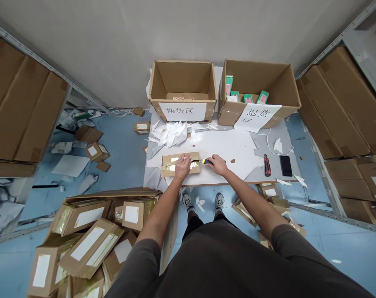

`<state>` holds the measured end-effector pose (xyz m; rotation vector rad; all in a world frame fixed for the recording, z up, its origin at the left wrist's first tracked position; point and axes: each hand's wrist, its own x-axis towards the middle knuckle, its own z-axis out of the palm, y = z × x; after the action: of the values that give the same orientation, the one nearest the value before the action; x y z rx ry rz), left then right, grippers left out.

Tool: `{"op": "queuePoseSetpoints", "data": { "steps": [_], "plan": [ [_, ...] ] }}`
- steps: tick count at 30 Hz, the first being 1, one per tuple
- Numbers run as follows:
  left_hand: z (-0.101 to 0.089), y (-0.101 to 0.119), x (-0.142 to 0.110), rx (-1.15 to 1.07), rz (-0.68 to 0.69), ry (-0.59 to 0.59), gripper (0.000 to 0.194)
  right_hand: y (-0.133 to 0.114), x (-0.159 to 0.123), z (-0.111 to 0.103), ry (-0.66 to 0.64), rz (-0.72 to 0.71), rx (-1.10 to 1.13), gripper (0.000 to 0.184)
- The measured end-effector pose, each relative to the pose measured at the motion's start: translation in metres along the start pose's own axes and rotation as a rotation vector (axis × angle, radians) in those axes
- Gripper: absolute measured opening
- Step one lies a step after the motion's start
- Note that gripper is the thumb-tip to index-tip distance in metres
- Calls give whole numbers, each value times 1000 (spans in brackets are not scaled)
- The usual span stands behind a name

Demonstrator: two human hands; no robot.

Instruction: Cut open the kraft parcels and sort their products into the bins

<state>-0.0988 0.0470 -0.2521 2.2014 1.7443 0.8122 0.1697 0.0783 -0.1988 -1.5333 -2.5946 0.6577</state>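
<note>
A taped cardboard box (167, 169) lies near the front edge of the table. My left hand (183, 165) rests on top of it with the fingers stretched out. In my closed right hand (218, 164) is a yellow and black utility knife (207, 161). Its tip points left and meets the box's right end, at the tape. Whether the blade is in the tape is too small to tell. A second utility knife, red and black (267, 165), lies on the table to the right.
Two open cartons, one left (183, 78) and one right (259, 74), stand at the back with paper signs; green boxes (247, 98) sit in the right one. Paper scraps (173, 133) and a phone (286, 166) lie on the table. A large carton of parcels (91, 244) stands lower left.
</note>
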Motion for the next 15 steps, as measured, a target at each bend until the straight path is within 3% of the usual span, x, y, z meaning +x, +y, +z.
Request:
{"op": "queuePoseSetpoints", "data": {
  "steps": [4, 10, 12, 15],
  "plan": [
    [-2, 0, 0, -10, 8, 0, 37, -4, 8, -3, 16, 26, 6, 34],
    [-8, 8, -2, -8, -48, -106, 38, 6, 5, -15, -8, 29, 20, 32],
    [-11, 14, -2, -9, -74, -130, 38, 7, -8, -14, 19, 111, 59, 31],
    [-22, 22, -1, -10, -61, -143, 40, -6, -28, 0, 83, 370, 246, 32]
  ]
}}
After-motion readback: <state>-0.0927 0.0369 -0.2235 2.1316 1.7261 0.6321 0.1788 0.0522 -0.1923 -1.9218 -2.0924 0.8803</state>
